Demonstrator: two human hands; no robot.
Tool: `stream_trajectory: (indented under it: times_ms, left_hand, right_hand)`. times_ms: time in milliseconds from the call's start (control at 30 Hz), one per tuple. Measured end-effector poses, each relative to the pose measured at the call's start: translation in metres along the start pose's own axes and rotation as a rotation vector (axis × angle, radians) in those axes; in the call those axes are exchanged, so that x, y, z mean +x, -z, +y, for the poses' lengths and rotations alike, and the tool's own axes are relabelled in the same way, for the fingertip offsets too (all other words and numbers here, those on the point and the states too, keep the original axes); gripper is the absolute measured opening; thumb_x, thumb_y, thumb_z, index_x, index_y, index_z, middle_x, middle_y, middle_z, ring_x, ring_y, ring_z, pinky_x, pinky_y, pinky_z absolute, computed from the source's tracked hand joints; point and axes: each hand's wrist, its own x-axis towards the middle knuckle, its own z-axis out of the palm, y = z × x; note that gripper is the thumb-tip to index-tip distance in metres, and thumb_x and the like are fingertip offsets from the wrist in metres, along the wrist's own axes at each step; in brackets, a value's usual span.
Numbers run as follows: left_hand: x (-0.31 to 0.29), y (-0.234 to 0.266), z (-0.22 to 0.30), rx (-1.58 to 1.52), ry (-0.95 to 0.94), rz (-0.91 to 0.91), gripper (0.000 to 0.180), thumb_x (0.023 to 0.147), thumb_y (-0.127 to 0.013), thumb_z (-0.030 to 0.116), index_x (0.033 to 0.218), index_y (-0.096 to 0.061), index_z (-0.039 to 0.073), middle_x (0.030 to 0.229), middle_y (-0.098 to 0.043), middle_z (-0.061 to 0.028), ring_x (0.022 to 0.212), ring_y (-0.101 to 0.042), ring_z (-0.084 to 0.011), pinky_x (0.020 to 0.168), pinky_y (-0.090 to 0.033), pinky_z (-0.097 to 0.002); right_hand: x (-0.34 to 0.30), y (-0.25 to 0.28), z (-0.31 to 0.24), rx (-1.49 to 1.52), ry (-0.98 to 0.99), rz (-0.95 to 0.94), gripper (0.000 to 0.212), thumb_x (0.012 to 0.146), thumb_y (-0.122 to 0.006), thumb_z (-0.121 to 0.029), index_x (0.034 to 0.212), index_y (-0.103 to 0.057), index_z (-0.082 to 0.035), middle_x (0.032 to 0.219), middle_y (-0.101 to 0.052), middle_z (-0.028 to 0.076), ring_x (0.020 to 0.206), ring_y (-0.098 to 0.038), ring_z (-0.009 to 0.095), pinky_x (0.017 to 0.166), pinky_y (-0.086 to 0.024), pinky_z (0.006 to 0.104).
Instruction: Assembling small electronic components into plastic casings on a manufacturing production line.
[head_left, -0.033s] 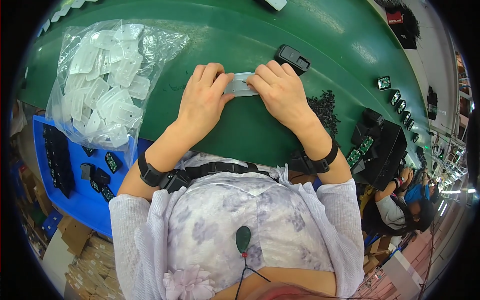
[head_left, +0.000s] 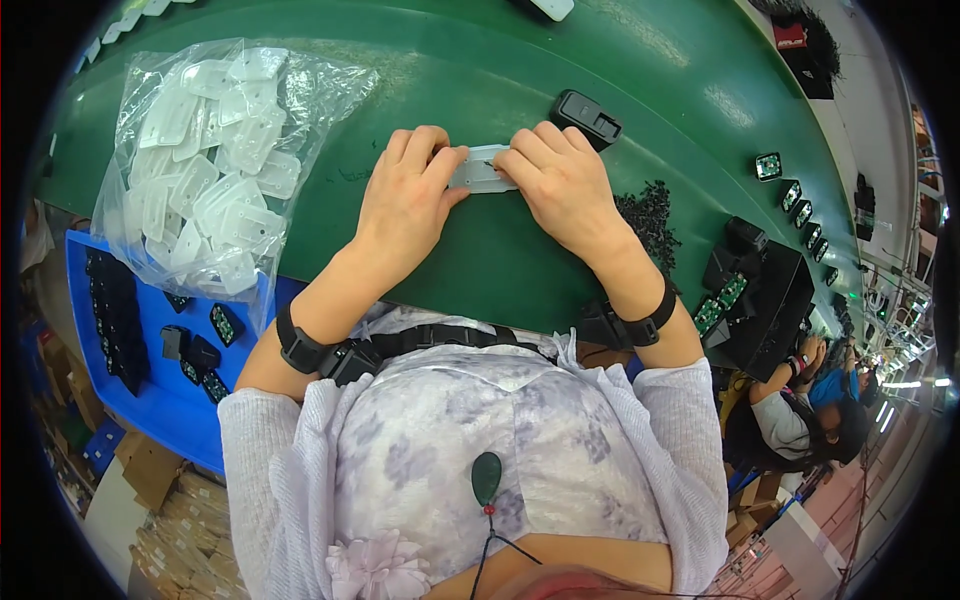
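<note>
Head view: both ends of a translucent, oblong plastic plate (head_left: pixel 479 178) are hidden under fingers, over the middle of the smooth green tabletop (head_left: pixel 480 258). Its left end is pinched between the thumb and bent fingers of the left hand (head_left: pixel 410 195); its right end is gripped by the curled fingers of the right hand (head_left: pixel 563 187), whose thumb is mostly covered. Whether the plate is rested on the tabletop cannot be told. Just beyond the right hand, a rounded black plastic housing (head_left: pixel 590 119) is seen. To the right, a heap of tiny black parts (head_left: pixel 650 217) is partly blocked by the forearm, its single pieces indistinct. At left, similar plates (head_left: pixel 215 195) are veiled by a crinkled clear bag (head_left: pixel 340 88), by which a blue tray (head_left: pixel 185 425) is partly overlapped.
</note>
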Motion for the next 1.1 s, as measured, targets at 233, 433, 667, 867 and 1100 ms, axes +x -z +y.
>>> stream_trajectory:
  times_ms: [233,433,667,867,1100]
  left_hand:
    - [-0.0001,0.0004,0.0008,0.003,0.007,-0.002,0.038,0.068,-0.072,0.002,0.105,-0.059,0.003,0.102,-0.05,-0.0099,0.091,-0.049,-0.0283,0.078,-0.045,-0.0375]
    - [0.0002,0.0006,0.0015,0.005,0.004,-0.006,0.039,0.068,-0.072,0.002,0.104,-0.059,0.002,0.101,-0.05,-0.0103,0.09,-0.049,-0.0282,0.077,-0.045,-0.0375]
    - [0.0012,0.0002,0.0019,0.021,-0.007,-0.008,0.039,0.067,-0.073,0.002,0.103,-0.059,0.002,0.101,-0.051,-0.0105,0.09,-0.05,-0.0284,0.077,-0.045,-0.0376]
    - [-0.0004,0.002,0.003,0.032,-0.005,-0.01,0.039,0.066,-0.073,0.002,0.102,-0.059,0.002,0.1,-0.051,-0.0105,0.09,-0.05,-0.0286,0.077,-0.045,-0.0378]
    - [-0.0007,-0.0008,0.0007,0.052,-0.02,-0.028,0.04,0.066,-0.073,0.004,0.103,-0.058,0.003,0.102,-0.05,-0.0102,0.093,-0.05,-0.0277,0.077,-0.045,-0.0374]
  right_hand:
    - [-0.0011,-0.0012,-0.0007,0.062,0.042,0.005,0.015,0.07,-0.066,-0.009,0.084,-0.06,-0.008,0.079,-0.053,0.001,0.075,-0.051,0.019,0.063,-0.039,0.0309]
    - [0.0001,-0.0002,-0.0028,0.053,0.03,0.007,0.016,0.07,-0.065,-0.008,0.085,-0.059,-0.008,0.079,-0.053,0.002,0.075,-0.051,0.019,0.064,-0.039,0.0314]
    - [0.0032,0.0034,-0.0013,0.106,-0.028,-0.109,0.013,0.075,-0.061,-0.006,0.087,-0.057,-0.008,0.079,-0.055,0.003,0.076,-0.054,0.021,0.066,-0.041,0.0322]
    - [0.0048,0.0052,-0.0057,0.122,-0.046,-0.12,0.008,0.079,-0.06,-0.006,0.086,-0.057,-0.008,0.077,-0.054,0.004,0.075,-0.055,0.022,0.067,-0.042,0.033]
    - [-0.0011,-0.0016,-0.0018,0.085,0.013,-0.048,0.009,0.077,-0.063,-0.009,0.084,-0.058,-0.008,0.075,-0.051,0.004,0.071,-0.053,0.021,0.063,-0.042,0.032]
